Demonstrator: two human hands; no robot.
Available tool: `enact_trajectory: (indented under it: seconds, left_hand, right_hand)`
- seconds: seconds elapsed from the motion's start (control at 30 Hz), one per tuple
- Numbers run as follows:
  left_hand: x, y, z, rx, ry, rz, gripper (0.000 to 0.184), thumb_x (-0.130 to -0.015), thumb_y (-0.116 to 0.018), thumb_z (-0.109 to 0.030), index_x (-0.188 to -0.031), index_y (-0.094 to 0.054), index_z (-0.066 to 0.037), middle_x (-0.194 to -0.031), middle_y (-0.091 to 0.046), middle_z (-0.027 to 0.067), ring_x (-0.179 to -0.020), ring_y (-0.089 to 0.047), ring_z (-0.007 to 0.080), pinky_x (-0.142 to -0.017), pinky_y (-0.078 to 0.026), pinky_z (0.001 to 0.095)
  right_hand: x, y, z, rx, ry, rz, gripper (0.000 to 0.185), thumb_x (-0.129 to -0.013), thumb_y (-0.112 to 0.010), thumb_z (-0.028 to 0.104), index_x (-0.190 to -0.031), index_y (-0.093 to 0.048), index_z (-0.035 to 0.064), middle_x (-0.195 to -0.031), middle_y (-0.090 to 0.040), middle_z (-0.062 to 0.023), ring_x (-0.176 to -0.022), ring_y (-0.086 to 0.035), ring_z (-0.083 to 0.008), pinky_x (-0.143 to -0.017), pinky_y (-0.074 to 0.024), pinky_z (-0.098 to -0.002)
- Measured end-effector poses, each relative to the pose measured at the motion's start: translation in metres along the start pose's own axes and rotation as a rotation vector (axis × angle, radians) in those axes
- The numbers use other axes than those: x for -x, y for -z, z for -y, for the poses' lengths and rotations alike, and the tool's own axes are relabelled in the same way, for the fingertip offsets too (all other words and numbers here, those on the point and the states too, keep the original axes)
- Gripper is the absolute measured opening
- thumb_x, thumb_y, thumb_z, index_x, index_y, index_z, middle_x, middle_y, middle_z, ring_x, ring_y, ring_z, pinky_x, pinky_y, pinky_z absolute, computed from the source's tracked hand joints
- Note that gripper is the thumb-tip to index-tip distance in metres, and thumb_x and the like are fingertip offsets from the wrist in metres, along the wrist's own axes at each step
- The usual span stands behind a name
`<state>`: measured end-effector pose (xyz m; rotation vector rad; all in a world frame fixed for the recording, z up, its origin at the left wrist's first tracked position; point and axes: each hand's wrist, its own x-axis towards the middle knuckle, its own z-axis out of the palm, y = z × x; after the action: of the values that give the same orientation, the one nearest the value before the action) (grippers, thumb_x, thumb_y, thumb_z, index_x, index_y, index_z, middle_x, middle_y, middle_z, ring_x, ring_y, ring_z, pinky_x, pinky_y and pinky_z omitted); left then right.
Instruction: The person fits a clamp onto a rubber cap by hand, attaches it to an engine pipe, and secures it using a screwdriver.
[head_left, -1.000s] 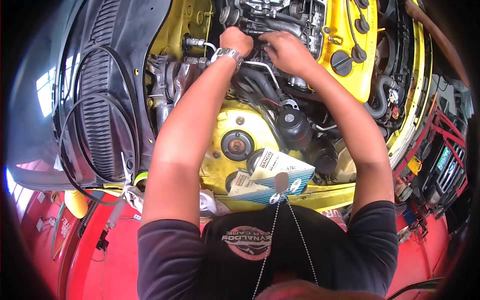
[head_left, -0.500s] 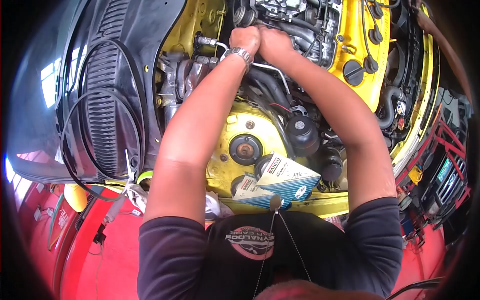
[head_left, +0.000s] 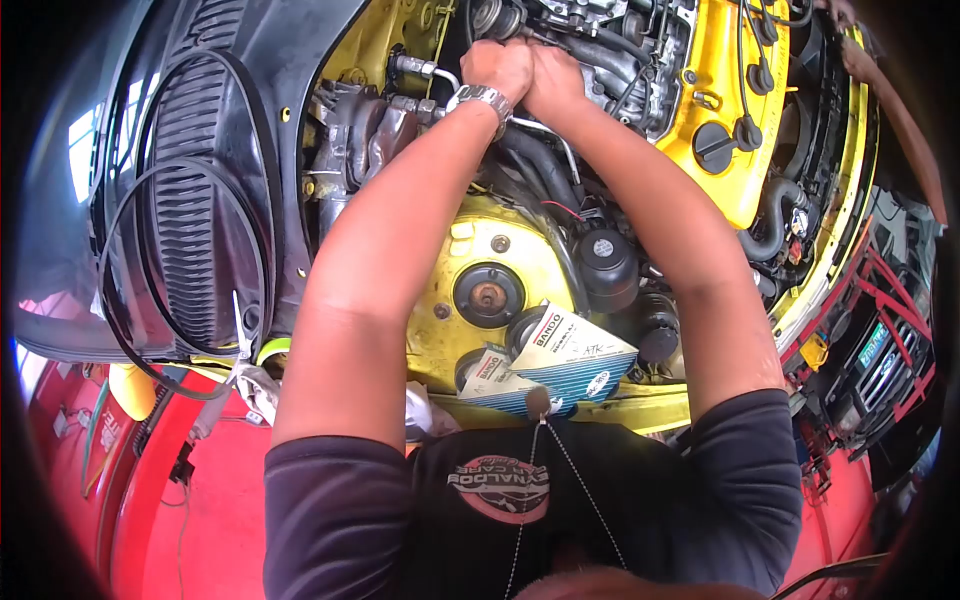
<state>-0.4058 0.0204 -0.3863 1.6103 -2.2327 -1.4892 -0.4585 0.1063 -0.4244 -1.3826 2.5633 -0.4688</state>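
Both hands are deep in the engine bay, at the top centre of the view. My left hand (head_left: 498, 70), with a metal watch (head_left: 484, 97) on its wrist, is closed, fingers curled down. Pressed against its right side is my right hand (head_left: 553, 82), closed too. Whatever they grip is hidden beneath the fingers. A round metal part (head_left: 497, 17) lies just above them, and dark hoses (head_left: 530, 160) run below. To their right are the grey engine parts (head_left: 605, 62) and the yellow engine cover (head_left: 735, 110).
Two BANDO boxes (head_left: 575, 362) rest near the yellow strut tower (head_left: 525, 245). Black belts (head_left: 272, 200) lie over the black cowl (head_left: 185, 220) at left. Another person's hand (head_left: 857, 62) and forearm reach in at the upper right. A black reservoir (head_left: 607, 265) stands near my right arm.
My hands were apart, my right fingers spread; they have come together and closed. The view has shifted slightly. More of the other person's hand shows at the upper right.
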Motion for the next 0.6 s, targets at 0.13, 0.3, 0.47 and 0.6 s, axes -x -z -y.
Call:
enact_trajectory:
  seconds: [0.13, 0.3, 0.47, 0.6]
  left_hand:
    - [-0.004, 0.000, 0.006, 0.028, -0.009, 0.002, 0.051, -0.079, -0.054, -0.040, -0.093, -0.069, 0.008, -0.103, -0.063, 0.0322, -0.105, -0.060, 0.0432, -0.096, -0.045, 0.0409]
    - [0.000, -0.002, 0.001, -0.005, -0.007, -0.049, 0.049, -0.079, -0.055, -0.039, -0.090, -0.069, 0.007, -0.102, -0.063, 0.0318, -0.103, -0.061, 0.0439, -0.095, -0.047, 0.0409]
    - [0.013, 0.005, -0.012, -0.103, 0.056, -0.030, 0.043, -0.082, -0.055, -0.032, -0.097, -0.068, 0.007, -0.101, -0.066, 0.0276, -0.097, -0.064, 0.0397, -0.089, -0.049, 0.0426]
    - [0.015, 0.009, -0.014, -0.105, 0.080, -0.029, 0.055, -0.079, -0.057, -0.039, -0.100, -0.065, 0.011, -0.107, -0.062, 0.0333, -0.104, -0.061, 0.0431, -0.093, -0.047, 0.0425]
  right_hand:
    - [0.000, 0.003, 0.001, 0.015, 0.031, -0.003, 0.016, -0.080, -0.057, 0.016, -0.090, -0.062, 0.0040, -0.082, -0.069, -0.0164, -0.080, -0.069, -0.0321, -0.070, -0.0555, -0.0413]
    - [-0.002, 0.001, -0.003, 0.033, 0.013, 0.020, 0.019, -0.081, -0.056, 0.016, -0.094, -0.061, 0.0029, -0.084, -0.069, -0.0158, -0.080, -0.069, -0.0311, -0.070, -0.0558, -0.0404]
    - [0.002, -0.001, -0.007, 0.003, -0.012, 0.096, 0.021, -0.081, -0.056, 0.017, -0.097, -0.060, 0.0031, -0.090, -0.069, -0.0185, -0.084, -0.067, -0.0350, -0.073, -0.0540, -0.0441]
    - [0.002, -0.003, -0.009, 0.009, 0.017, 0.038, 0.021, -0.082, -0.055, 0.018, -0.097, -0.060, 0.0042, -0.084, -0.069, -0.0187, -0.083, -0.068, -0.0357, -0.072, -0.0540, -0.0450]
